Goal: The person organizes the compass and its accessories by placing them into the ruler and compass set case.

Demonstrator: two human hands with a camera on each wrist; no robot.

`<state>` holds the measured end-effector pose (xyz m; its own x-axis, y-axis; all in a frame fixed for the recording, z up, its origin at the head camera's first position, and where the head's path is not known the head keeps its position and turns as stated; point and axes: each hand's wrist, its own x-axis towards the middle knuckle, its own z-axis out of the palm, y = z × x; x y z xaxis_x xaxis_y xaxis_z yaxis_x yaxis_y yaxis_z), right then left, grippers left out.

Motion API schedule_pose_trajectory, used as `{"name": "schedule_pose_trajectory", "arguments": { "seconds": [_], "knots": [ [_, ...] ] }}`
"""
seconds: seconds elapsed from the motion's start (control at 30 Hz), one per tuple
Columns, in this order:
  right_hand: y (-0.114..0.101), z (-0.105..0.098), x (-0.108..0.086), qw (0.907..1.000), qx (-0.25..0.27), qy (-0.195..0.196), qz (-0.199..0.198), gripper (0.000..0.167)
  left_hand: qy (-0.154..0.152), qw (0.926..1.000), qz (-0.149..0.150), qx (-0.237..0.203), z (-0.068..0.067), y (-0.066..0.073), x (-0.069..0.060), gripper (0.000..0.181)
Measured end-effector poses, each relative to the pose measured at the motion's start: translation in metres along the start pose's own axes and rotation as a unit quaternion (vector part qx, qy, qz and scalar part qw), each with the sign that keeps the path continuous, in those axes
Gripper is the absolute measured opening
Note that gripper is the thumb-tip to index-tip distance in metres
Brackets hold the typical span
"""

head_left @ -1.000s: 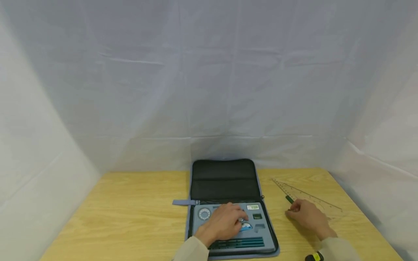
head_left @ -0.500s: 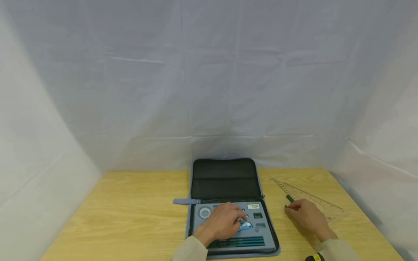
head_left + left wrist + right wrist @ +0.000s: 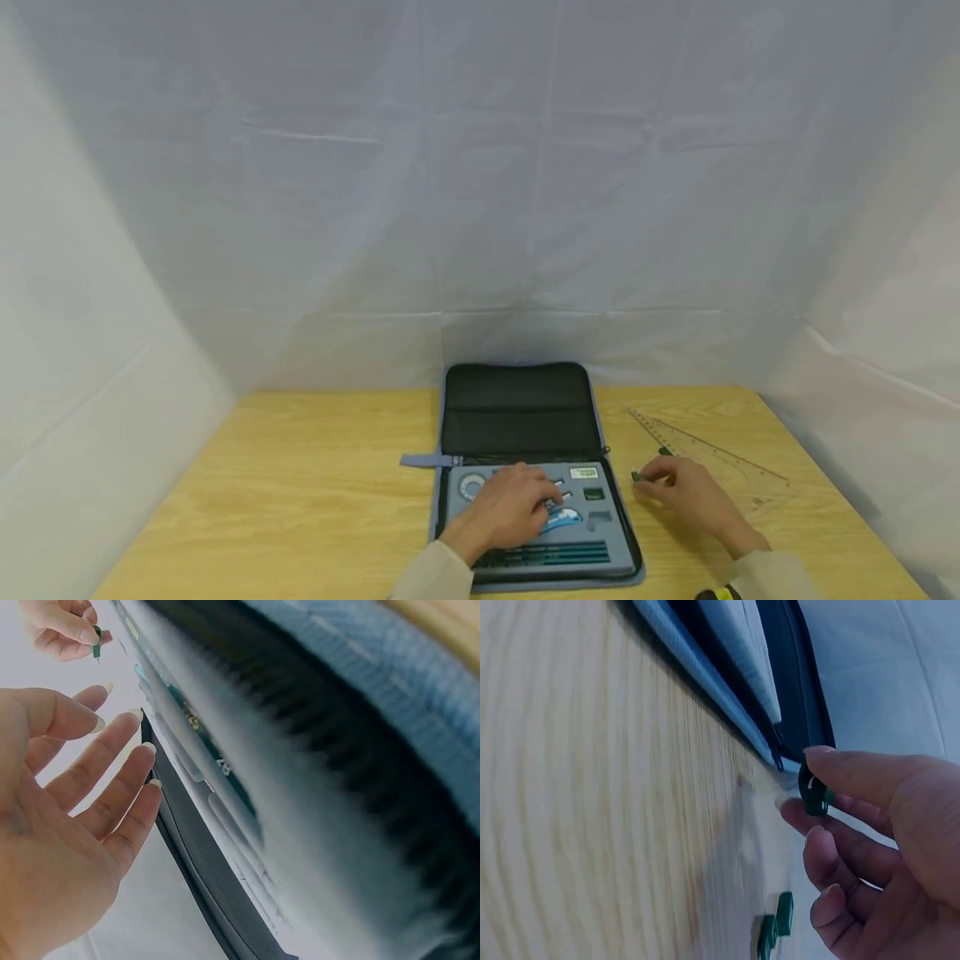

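Note:
In the head view my right hand is over the table, just right of an unzipped stationery case. Its thumb and fingertips pinch a small dark green plastic piece, whose exact kind I cannot tell. Over the case's grey tray lies my left hand, fingers loosely bent with nothing gripped in the left wrist view. It covers part of the tray. Around it show green pencils, a blue-and-white piece, a white round dial and a white eraser-like block.
Two more green pieces lie on the table below my right hand in the right wrist view. A clear set square is at the right. The case's black lid leans back near the sheeted wall.
My right hand has lifted slightly and moved left toward the case, carrying the small green piece away from the set square. My left hand stays nearly in place over the tray.

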<state>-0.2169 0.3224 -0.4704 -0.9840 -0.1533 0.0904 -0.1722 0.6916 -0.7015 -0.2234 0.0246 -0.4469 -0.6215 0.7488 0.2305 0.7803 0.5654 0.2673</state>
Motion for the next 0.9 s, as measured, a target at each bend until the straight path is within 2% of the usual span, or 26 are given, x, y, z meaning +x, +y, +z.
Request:
{"name": "schedule_pose_trajectory", "arguments": {
  "seconds": [0.13, 0.2, 0.37, 0.53, 0.67, 0.9],
  "knots": [
    [-0.001, 0.005, 0.002, 0.9987, 0.018, -0.033, -0.033, 0.022, -0.006, 1.0000, -0.004, -0.002, 0.000, -0.001, -0.001, 0.029],
    [-0.003, 0.007, 0.003, 0.9964, 0.028, -0.052, -0.062, 0.023, -0.006, 1.0000, -0.003, 0.001, 0.000, -0.001, -0.001, 0.029],
    [-0.011, 0.011, 0.002, 0.9877, 0.038, -0.085, -0.126, 0.023, -0.010, 0.9999, -0.005, 0.012, -0.003, -0.002, -0.004, 0.029],
    [-0.020, 0.014, 0.001, 0.9765, 0.064, -0.124, -0.164, 0.020, -0.004, 0.9999, -0.002, 0.012, -0.004, -0.002, -0.006, 0.031],
    [-0.025, 0.016, -0.001, 0.9701, 0.075, -0.147, -0.178, 0.018, 0.002, 0.9999, 0.004, 0.013, -0.003, -0.001, -0.007, 0.031],
    [-0.021, 0.018, -0.003, 0.9707, 0.054, -0.144, -0.184, 0.019, 0.005, 0.9998, 0.003, 0.018, -0.001, -0.001, -0.009, 0.030]
  ]
}}
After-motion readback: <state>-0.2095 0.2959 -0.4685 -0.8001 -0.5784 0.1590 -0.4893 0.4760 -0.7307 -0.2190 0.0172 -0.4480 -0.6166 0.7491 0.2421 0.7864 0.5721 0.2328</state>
